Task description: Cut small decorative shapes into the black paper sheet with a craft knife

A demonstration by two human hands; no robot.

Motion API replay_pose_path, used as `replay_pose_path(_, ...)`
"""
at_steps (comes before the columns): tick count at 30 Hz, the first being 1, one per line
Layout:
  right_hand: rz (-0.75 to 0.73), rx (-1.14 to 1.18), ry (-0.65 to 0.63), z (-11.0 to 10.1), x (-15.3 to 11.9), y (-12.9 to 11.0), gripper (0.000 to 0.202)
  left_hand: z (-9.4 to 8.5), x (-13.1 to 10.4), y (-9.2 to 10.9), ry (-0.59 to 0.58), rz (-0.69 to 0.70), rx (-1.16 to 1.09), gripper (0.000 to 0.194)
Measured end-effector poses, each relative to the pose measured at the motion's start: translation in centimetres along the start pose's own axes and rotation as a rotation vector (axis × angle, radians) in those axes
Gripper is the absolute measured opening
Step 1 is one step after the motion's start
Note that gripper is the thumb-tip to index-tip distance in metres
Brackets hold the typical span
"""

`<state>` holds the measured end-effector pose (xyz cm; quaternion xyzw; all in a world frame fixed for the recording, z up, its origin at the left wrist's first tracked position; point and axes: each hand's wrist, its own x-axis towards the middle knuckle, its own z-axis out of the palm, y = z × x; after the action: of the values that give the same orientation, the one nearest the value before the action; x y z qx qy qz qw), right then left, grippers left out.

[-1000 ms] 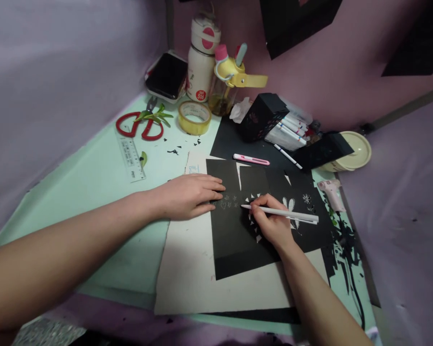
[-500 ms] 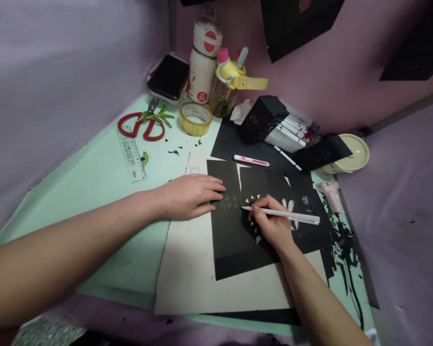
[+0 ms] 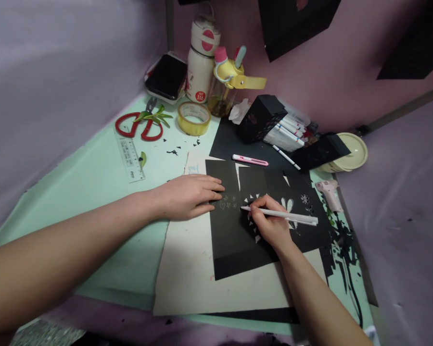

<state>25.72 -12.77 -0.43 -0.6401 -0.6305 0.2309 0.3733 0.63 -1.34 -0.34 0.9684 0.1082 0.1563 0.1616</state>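
Observation:
My right hand (image 3: pixel 272 221) grips a white pen (image 3: pixel 296 217), its tip down on a sheet of black paper (image 3: pixel 231 245). Small star shapes and a heart (image 3: pixel 228 203) are drawn in pale lines left of the tip. Cut-out triangles and petal shapes (image 3: pixel 287 205) show near and beyond the right hand, which hides part of them. Flat on the paper's left edge lies my left hand (image 3: pixel 193 196), fingers stretched out and holding nothing. Beneath the black paper is a cream board (image 3: pixel 184 283).
A pink craft knife (image 3: pixel 250 160) and a marker (image 3: pixel 286 157) lie behind the paper. Red-handled scissors (image 3: pixel 151 129), a ruler (image 3: pixel 129 154) and yellow tape (image 3: pixel 193 126) sit at the left back. A glue gun (image 3: pixel 329 194), its cable and black scraps line the right. Bottles (image 3: pixel 201 69) stand behind.
The whole view has shifted very slightly. Both hands keep nearly the same place on the paper, and the pen tip stays by the drawn stars.

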Motion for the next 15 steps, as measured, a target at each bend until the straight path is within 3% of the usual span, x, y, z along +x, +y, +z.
replay_pose_path(7,0.005,0.09,-0.012,0.02,-0.01,0.16,0.019,-0.13,-0.02,-0.02,-0.017,-0.007,0.0,0.033)
replay_pose_path(15,-0.012,0.027,-0.011,-0.2,-0.12,-0.03,0.016,-0.13,0.05,0.07,-0.024,-0.028,-0.002,0.034)
